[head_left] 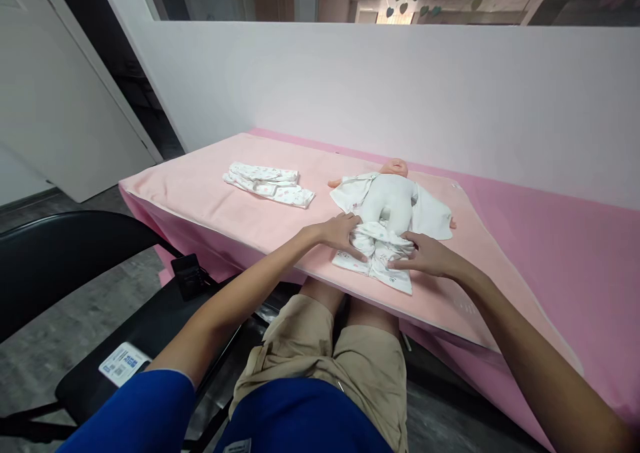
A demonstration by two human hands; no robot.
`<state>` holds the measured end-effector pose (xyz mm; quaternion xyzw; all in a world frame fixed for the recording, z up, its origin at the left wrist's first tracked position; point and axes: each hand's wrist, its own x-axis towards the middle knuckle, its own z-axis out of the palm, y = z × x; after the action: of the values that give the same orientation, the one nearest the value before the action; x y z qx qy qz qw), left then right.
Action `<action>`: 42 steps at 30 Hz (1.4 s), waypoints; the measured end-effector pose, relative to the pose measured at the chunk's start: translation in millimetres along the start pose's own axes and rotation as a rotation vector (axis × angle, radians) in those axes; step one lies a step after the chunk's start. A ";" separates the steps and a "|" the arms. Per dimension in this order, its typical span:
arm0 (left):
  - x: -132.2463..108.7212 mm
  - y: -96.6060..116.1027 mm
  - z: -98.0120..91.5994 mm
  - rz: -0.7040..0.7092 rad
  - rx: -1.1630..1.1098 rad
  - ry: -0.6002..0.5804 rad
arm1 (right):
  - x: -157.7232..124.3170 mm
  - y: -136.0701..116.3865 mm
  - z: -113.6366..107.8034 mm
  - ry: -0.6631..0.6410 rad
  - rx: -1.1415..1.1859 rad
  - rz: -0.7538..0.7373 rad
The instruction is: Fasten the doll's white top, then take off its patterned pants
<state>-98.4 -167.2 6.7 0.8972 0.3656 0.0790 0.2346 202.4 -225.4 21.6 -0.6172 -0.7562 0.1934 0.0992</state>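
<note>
A baby doll (397, 167) lies on its back on the table, head toward the wall. Its white top (431, 212) has the sleeves spread to both sides, and a white padded body shows at the middle. Small white printed baby pants (385, 256) are bunched around the lower ends of the doll's legs, near the table's front edge. My left hand (344, 234) grips the left side of their gathered waist, thumb toward me. On the opposite side my right hand (424, 254) holds the pants, its thumb lying over the cloth. The doll's feet are hidden by the fabric.
A folded white printed baby garment (269, 184) lies on the pink mat (200, 173), left of the doll. A white wall (350, 86) with a window stands behind the table. At my left is a black chair (145, 326) carrying a small black device (187, 276).
</note>
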 end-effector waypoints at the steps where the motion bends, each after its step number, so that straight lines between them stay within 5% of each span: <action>1: -1.0 -0.3 0.8 -0.004 0.013 -0.010 | -1.8 -0.4 -0.7 -0.038 -0.012 -0.017; 5: -3.9 -0.7 8.1 0.023 0.099 0.001 | -8.3 -2.5 2.7 -0.102 -0.084 -0.069; 12: -27.4 -3.9 35.5 0.091 0.169 0.208 | -27.9 1.4 25.3 0.005 -0.117 -0.226; 22: -56.6 6.3 67.2 0.154 0.351 0.457 | -80.0 6.6 71.5 0.635 -0.369 -0.454; 27: -80.0 25.3 65.6 0.212 0.284 0.420 | -111.1 -10.4 70.5 0.480 -0.265 -0.450; 33: -124.6 67.2 18.5 0.365 0.015 0.209 | -165.1 -45.4 23.3 0.150 -0.097 -0.299; 37: -136.8 97.0 -46.5 0.352 -0.063 0.057 | -176.1 -52.7 -28.4 0.164 -0.022 -0.267; 42: -125.4 124.0 -133.6 0.317 -0.063 -0.030 | -149.4 -73.7 -105.4 0.216 0.011 -0.253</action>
<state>-153.8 -282.8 187.0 0.9371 0.2130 0.1128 0.2525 210.0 -364.7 160.9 -0.5334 -0.8119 0.1161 0.2068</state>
